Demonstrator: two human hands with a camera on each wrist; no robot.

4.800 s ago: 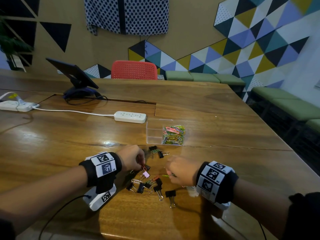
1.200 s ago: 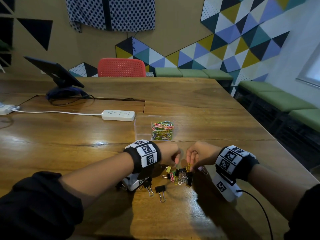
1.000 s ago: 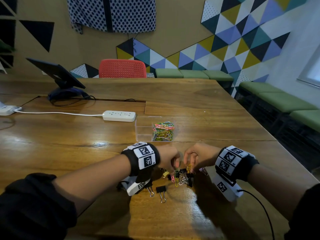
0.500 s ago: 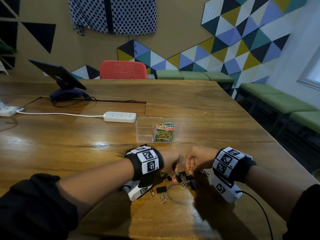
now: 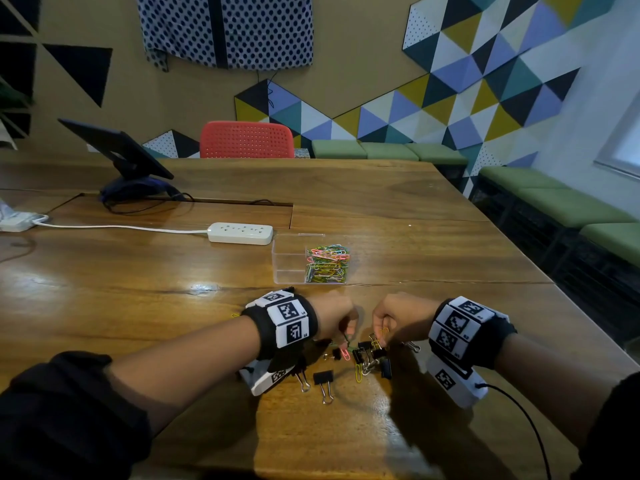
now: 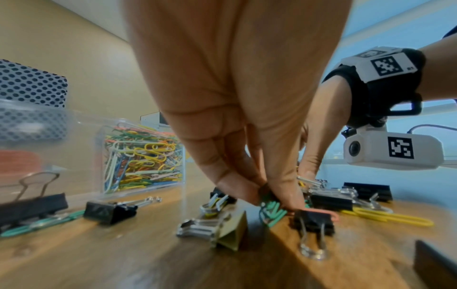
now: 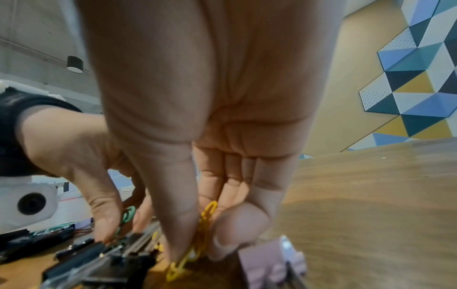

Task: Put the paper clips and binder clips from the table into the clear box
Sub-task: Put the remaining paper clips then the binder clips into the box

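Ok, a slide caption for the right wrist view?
Right hand pinches yellow paper clips above the black binder clips; left hand pinches green ones.

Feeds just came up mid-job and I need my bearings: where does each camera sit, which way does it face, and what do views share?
Head: worn on the head, facing forward-down at the brown wooden table; both forearms show.
Left wrist: along the left hand, which pinches green wire paper clips.
Right wrist: along the right hand, which pinches yellow wire paper clips.
Shared: head and left wrist both show the clear plastic box.
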